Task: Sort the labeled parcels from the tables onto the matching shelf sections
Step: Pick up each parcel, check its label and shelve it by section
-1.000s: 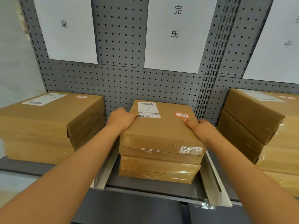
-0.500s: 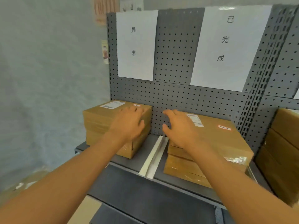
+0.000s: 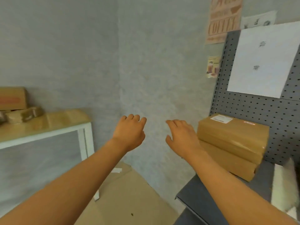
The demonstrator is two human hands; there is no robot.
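Note:
My left hand (image 3: pixel 130 133) and my right hand (image 3: pixel 181 136) hang in the air in front of a grey wall, fingers relaxed, holding nothing. To the right, two stacked brown parcels (image 3: pixel 232 143) with a white shipping label and a small red sticker rest on the grey shelf (image 3: pixel 199 198), just right of my right hand. Above them a white paper sign (image 3: pixel 263 62) hangs on the pegboard. At the far left, several brown parcels (image 3: pixel 16 108) lie on a wooden table (image 3: pixel 53 122).
A white divider (image 3: pixel 282 189) stands on the shelf at the right edge. A flat cardboard sheet (image 3: pixel 126 195) lies on the floor between the table and the shelf. Posters hang on the wall above the shelf's left post.
Both hands have let go of the parcel set on the middle stack and pulled away. My view has swung left, so the shelf is now at the right and the table has come into sight.

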